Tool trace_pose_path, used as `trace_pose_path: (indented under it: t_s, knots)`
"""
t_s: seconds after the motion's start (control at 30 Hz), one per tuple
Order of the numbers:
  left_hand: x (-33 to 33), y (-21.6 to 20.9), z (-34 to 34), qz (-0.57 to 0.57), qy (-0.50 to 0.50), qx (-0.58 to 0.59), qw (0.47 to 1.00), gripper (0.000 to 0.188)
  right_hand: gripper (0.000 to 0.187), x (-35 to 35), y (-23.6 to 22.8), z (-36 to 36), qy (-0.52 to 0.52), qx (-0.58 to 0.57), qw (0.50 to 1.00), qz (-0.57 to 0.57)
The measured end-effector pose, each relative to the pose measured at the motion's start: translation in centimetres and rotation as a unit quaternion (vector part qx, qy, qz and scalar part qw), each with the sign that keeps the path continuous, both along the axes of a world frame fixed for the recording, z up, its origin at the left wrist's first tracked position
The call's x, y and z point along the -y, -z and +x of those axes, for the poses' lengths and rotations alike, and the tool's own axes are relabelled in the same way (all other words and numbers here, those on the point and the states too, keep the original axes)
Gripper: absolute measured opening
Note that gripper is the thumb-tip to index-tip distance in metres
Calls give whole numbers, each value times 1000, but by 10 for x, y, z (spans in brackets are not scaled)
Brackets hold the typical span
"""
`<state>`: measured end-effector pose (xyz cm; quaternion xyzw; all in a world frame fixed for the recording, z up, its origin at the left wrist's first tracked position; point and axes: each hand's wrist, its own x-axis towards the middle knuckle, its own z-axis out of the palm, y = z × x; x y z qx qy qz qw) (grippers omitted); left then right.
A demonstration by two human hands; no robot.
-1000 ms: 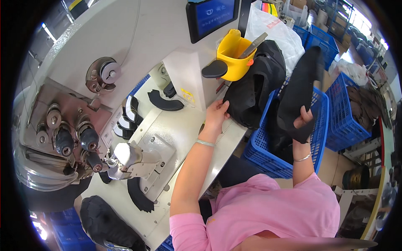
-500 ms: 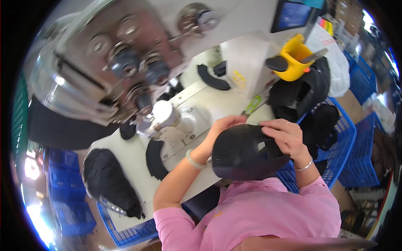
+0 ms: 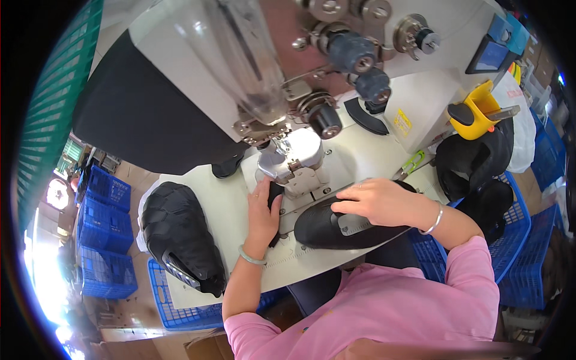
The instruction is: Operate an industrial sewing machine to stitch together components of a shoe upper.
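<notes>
My left hand (image 3: 264, 213) is on the table beside the sewing machine's metal post (image 3: 298, 171), thumb and fingers around a curved black strip (image 3: 275, 195). Most of the strip is hidden under the hand and beside the post. A black shoe upper (image 3: 321, 227) lies along the table's front edge with a grey marked patch on it. My right hand (image 3: 381, 204) grips this upper from above, its fingers over the patch. Above the post is the machine's needle area (image 3: 281, 144).
Several nested black uppers (image 3: 180, 231) lie at the left. Behind the post is another curved strip (image 3: 366, 117). Green-handled snips (image 3: 413, 162) lie right, near a yellow holder (image 3: 480, 111). Blue crates (image 3: 168, 300) stand below the table, and the machine's dials (image 3: 351, 51) overhang it.
The upper, held up in both hands before, is now down on the table under my right hand. My left hand has let go of it and moved left to the curved strip. The view has shifted.
</notes>
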<state>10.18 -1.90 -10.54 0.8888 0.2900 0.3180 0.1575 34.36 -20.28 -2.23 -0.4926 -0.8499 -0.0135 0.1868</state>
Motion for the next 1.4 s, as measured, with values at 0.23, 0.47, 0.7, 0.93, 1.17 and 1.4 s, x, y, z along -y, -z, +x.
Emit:
trace_pose_path:
  t_s: [0.23,0.47,0.7,0.93,1.17,1.4]
  knots:
    - [3,-39,-11,-312,31,272,910,53,25,-27,-31,-7,12,19,952,306]
    - [65,-119,-2,-137,71,156,976,48,27,-35,-36,-4,4,18,978,209]
    - [68,-122,12,23,51,138,989,35,31,-32,-46,-5,4,-10,987,161]
    - [73,-129,19,119,11,72,990,31,31,-31,-49,-4,14,-14,988,151]
    - [81,-139,27,130,-30,46,990,28,48,-31,-48,-5,37,-54,987,145]
    - [76,-143,28,121,-15,46,991,28,51,-35,-45,-2,21,-74,986,145]
